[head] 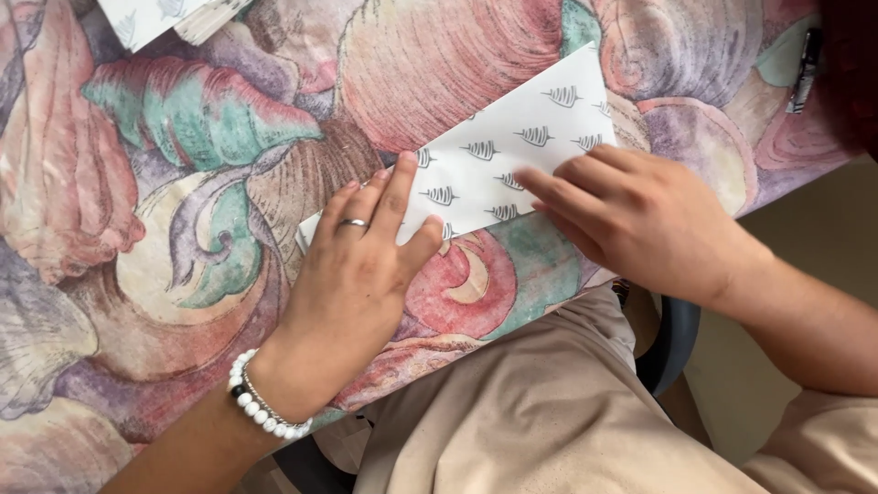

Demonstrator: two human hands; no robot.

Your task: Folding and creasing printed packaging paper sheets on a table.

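Nearest us, our left hand (352, 274) lies flat and open, our right hand (631, 215) presses with loosely curled fingers, both on the patterned white paper (512, 151) spread on the shell-print counter (165, 229); beyond, a pen (805, 69) and more paper (169, 16)

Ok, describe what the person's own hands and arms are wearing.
The left hand wears a thin silver ring on one finger and a white bead bracelet with one dark bead at the wrist. The right hand shows no jewellery. Both forearms are bare, no sleeves in view.
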